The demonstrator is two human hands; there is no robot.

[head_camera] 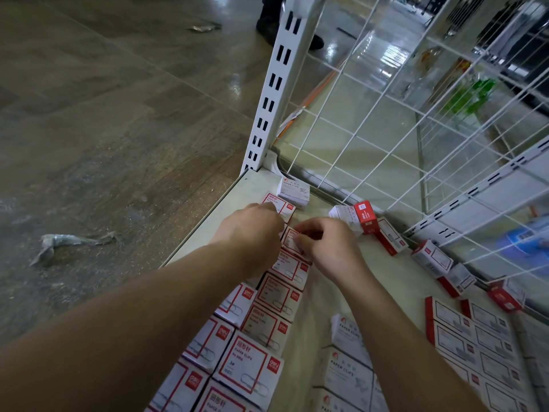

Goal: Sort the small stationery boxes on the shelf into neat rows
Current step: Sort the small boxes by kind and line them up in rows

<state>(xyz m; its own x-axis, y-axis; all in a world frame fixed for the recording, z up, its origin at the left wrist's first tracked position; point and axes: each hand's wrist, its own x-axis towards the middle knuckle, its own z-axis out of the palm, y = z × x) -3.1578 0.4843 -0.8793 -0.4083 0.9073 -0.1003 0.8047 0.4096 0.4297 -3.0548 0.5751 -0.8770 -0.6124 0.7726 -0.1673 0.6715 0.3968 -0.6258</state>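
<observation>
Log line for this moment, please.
left hand: touching far box | right hand: pinching row-end box | strays along mesh: unsorted

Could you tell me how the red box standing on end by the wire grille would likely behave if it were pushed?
The red box stands tall on a narrow end, so it probably tips rather than slides. It looks like stiff card, likely keeping its shape. Boxes beside it would probably be knocked.

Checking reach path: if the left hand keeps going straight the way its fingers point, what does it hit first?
The left hand points toward the shelf's back corner. Its fingertips already rest on a red-framed box; just beyond lies the white paper-clip box, then the slotted upright. Depth is uncertain.
</observation>
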